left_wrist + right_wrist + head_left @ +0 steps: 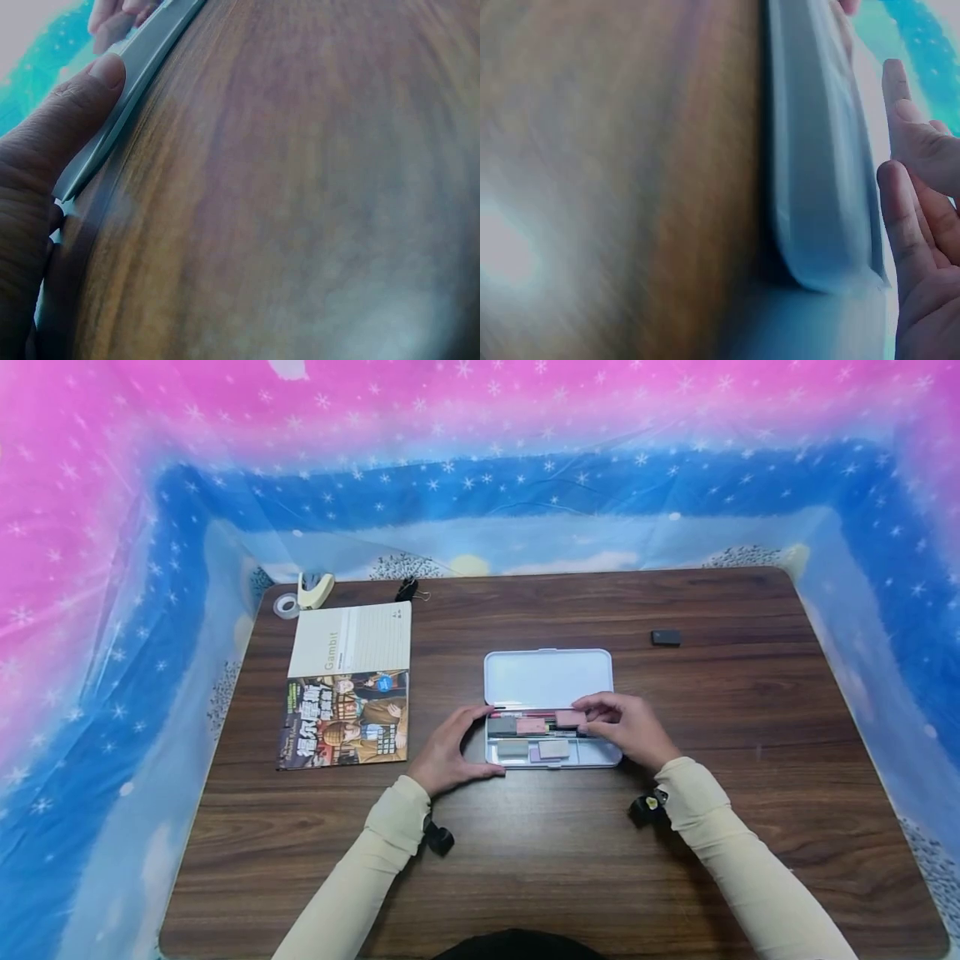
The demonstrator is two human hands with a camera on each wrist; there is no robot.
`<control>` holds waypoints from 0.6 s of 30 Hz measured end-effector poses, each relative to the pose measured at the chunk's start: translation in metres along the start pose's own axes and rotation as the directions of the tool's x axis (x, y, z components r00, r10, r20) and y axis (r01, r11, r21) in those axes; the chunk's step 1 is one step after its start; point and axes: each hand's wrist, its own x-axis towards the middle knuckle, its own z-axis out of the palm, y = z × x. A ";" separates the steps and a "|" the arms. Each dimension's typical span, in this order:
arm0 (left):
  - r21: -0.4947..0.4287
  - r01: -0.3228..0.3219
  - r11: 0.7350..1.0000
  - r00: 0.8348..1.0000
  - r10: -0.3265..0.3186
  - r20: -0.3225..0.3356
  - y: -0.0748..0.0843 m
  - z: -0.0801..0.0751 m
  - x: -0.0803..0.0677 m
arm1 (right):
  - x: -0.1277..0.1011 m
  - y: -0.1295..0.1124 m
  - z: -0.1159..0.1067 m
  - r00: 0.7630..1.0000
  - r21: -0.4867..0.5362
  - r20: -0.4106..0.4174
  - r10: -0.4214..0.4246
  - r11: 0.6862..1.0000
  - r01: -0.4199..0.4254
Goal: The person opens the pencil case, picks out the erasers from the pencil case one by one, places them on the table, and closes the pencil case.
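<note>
An open pale blue pencil case lies mid-table, its lid (547, 677) folded back and its tray (600, 758) toward me. Several erasers sit in the tray: a grey eraser (502, 725), a pink one (530, 725) and a lilac one (553, 748). My left hand (483, 739) grips the tray's left end, its thumb (71, 124) pressed on the case rim (139, 71). My right hand (583, 714) pinches a pink eraser (568, 718) over the tray's upper right. In the right wrist view, its fingers (911, 225) are next to the case wall (817, 157).
A Gambit notebook (352, 639) and a comic magazine (345, 718) lie at the left. A tape roll (286, 606), a stapler (315, 591) and a binder clip (407, 589) sit at the far left edge. A small black block (666, 637) lies far right. Starry plastic sheeting surrounds the wooden table (750, 710).
</note>
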 end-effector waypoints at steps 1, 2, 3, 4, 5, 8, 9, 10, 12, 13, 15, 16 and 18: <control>0.000 0.000 1.000 1.000 0.000 0.002 0.000 0.000 0.000 | 0.000 0.001 -0.004 1.000 0.019 -0.018 0.002 1.000 -0.001; 0.000 0.002 1.000 1.000 -0.002 0.004 0.000 0.000 0.000 | 0.000 0.002 -0.010 0.999 0.035 -0.040 0.002 0.999 -0.001; 0.001 0.003 1.000 1.000 -0.003 0.006 0.000 0.000 0.000 | 0.000 0.003 -0.017 0.998 0.042 -0.068 -0.001 0.999 0.004; 0.001 0.005 1.000 1.000 -0.005 0.008 0.000 0.000 0.000 | 0.000 0.005 -0.024 0.995 0.056 -0.099 0.008 0.998 -0.002; 0.001 0.008 1.000 1.000 -0.008 0.009 0.000 0.000 0.000 | 0.000 0.006 -0.032 0.991 0.057 -0.131 0.007 0.998 0.000; 0.000 0.012 1.000 1.000 -0.012 0.010 0.000 0.000 -0.001 | 0.002 0.015 -0.061 0.970 0.029 -0.244 0.010 1.000 -0.003; 0.000 0.012 1.000 1.000 -0.012 0.008 -0.001 0.000 -0.001 | 0.002 0.020 -0.072 0.959 0.008 -0.281 0.018 1.000 -0.016; 0.000 0.010 1.000 1.000 -0.010 0.005 0.000 0.000 -0.001 | 0.003 0.025 -0.083 0.949 -0.016 -0.313 0.028 0.999 -0.035; 0.002 0.005 1.000 1.000 -0.005 0.002 0.000 0.000 -0.002 | 0.003 0.039 -0.105 0.928 -0.071 -0.370 0.040 0.995 -0.071; 0.002 0.004 1.000 1.000 -0.004 -0.001 0.000 0.000 -0.002 | 0.004 0.046 -0.115 0.919 -0.094 -0.391 0.055 0.991 -0.100; 0.002 0.003 1.000 1.000 -0.003 -0.001 0.001 -0.001 -0.002 | 0.005 0.060 -0.135 0.903 -0.149 -0.423 0.080 0.976 -0.157; 0.002 0.005 1.000 1.000 -0.005 0.000 0.001 -0.001 -0.002 | 0.006 0.066 -0.145 0.895 -0.169 -0.435 0.096 0.968 -0.186; -0.006 0.010 1.000 1.000 -0.010 -0.001 0.001 -0.001 -0.002 | 0.007 0.078 -0.160 0.881 -0.208 -0.456 0.125 0.948 -0.242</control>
